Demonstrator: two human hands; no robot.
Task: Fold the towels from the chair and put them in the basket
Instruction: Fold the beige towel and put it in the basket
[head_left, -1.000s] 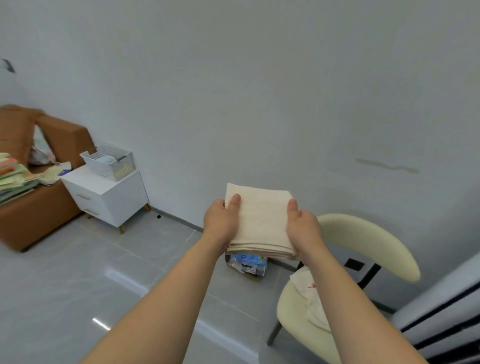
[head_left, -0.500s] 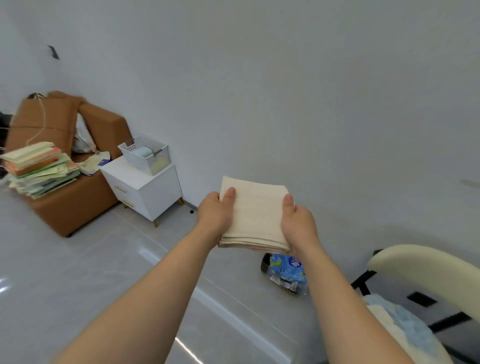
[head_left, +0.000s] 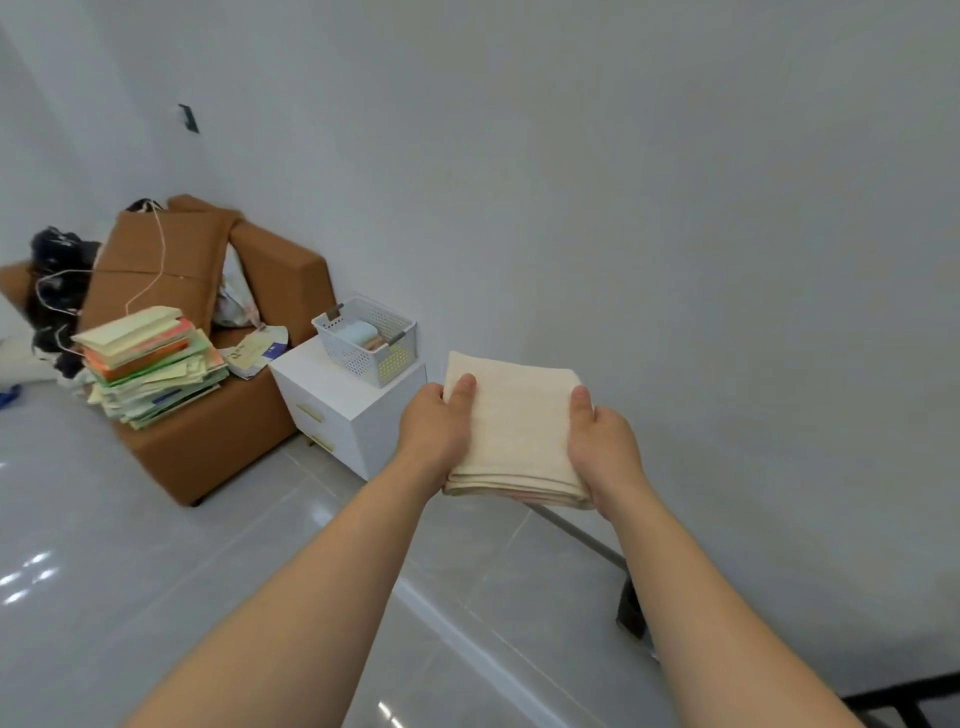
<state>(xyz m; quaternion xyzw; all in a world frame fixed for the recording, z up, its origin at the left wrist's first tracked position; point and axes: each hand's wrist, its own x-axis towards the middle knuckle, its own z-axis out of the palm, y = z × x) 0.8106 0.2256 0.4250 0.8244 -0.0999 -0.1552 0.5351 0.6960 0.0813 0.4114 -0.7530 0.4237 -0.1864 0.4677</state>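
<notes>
1. Here, a folded cream towel (head_left: 517, 421) is held out in front of the person, in the air above the grey tiled floor (head_left: 156, 571) and before the white wall (head_left: 649, 208).
2. The towel's left edge is gripped by the left hand (head_left: 434, 434): the thumb (head_left: 462, 387) is laid on top of the cloth, and the other fingers are hidden beneath it.
3. The right edge is gripped in like manner by the right hand (head_left: 605, 452), with the thumb (head_left: 581, 397) on top and the fingers out of sight under the cloth.
4. The towel is held nearly flat, and several stacked layers are seen along its near edge.
5. A white perforated basket (head_left: 358, 358) is set on top of a white bedside cabinet (head_left: 332, 410), to the left of the towel and farther from the person; towel and basket are apart.
6. Inside the basket a pale blue folded cloth (head_left: 356, 331) is seen, with something pinkish beside it that cannot be made out.
7. A brown sofa (head_left: 208, 447) is placed just beside the cabinet on its left.
8. On the sofa seat a leaning stack of books and papers (head_left: 150, 364) is piled.
9. A white cord (head_left: 158, 260) is draped over the sofa's back cushion.
</notes>
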